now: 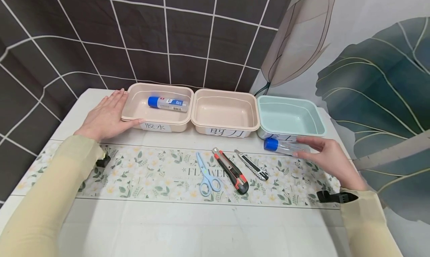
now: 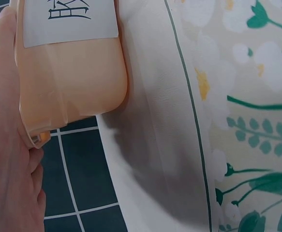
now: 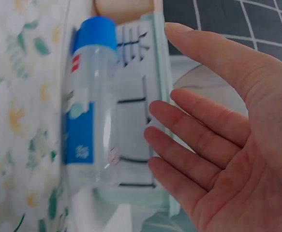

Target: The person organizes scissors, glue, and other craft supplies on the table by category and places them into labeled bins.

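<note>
My left hand (image 1: pixel 109 117) rests on the left corner of a beige box (image 1: pixel 181 127), fingers straight along its side and thumb along the front rim. Inside that box lies a clear glue bottle (image 1: pixel 173 104) with a blue cap. A second blue-capped glue bottle (image 1: pixel 285 146) lies on the table, against the front of a mint-green box (image 1: pixel 314 128). My right hand (image 1: pixel 327 156) is at this bottle's right end. From the right wrist view, its fingers (image 3: pixel 199 113) are spread and relaxed, apart from the bottle (image 3: pixel 90 106).
A middle beige box (image 1: pixel 225 100) stands between the other two. In front lie blue scissors (image 1: pixel 205 175), a red-and-black utility knife (image 1: pixel 231 171) and a slimmer black-and-silver knife (image 1: pixel 252 165) on a flowered cloth strip (image 1: pixel 141 175). White paper labels mark the boxes.
</note>
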`<state>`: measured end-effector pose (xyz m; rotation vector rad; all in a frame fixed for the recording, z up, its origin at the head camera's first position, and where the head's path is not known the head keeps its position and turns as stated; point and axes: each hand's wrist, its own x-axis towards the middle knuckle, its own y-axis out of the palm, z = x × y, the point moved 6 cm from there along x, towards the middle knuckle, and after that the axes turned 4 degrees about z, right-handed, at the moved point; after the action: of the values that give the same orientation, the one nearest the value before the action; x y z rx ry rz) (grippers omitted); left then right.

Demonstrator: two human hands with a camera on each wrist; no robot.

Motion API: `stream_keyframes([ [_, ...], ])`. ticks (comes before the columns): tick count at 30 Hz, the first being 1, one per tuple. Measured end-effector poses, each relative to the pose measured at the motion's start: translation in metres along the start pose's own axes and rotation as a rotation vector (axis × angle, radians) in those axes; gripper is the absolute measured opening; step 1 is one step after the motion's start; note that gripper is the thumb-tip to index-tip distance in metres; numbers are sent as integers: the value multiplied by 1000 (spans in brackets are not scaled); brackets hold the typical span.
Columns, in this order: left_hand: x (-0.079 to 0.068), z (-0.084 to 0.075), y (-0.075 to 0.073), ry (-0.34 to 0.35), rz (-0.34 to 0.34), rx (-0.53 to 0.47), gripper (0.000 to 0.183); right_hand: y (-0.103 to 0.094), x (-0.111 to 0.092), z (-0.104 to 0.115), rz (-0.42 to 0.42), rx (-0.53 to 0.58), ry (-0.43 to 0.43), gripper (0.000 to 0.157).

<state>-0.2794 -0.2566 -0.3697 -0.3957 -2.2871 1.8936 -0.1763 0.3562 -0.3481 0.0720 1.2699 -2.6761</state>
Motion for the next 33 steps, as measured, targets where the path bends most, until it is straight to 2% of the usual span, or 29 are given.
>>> stream_keyframes([
  [9,-1,0,0,6,-8,-3,114,8,4,-19,-2,21,2,60],
  [16,0,-1,0,0,-1,-1,114,13,9,-26,-1,38,52,67],
  [21,0,0,1,1,-5,-1,113,14,10,-26,-15,9,47,63],
  [28,0,0,0,8,-12,-8,114,23,17,-28,-4,-93,-15,49],
  [33,1,1,1,6,-9,-4,114,30,19,-29,26,-113,6,50],
])
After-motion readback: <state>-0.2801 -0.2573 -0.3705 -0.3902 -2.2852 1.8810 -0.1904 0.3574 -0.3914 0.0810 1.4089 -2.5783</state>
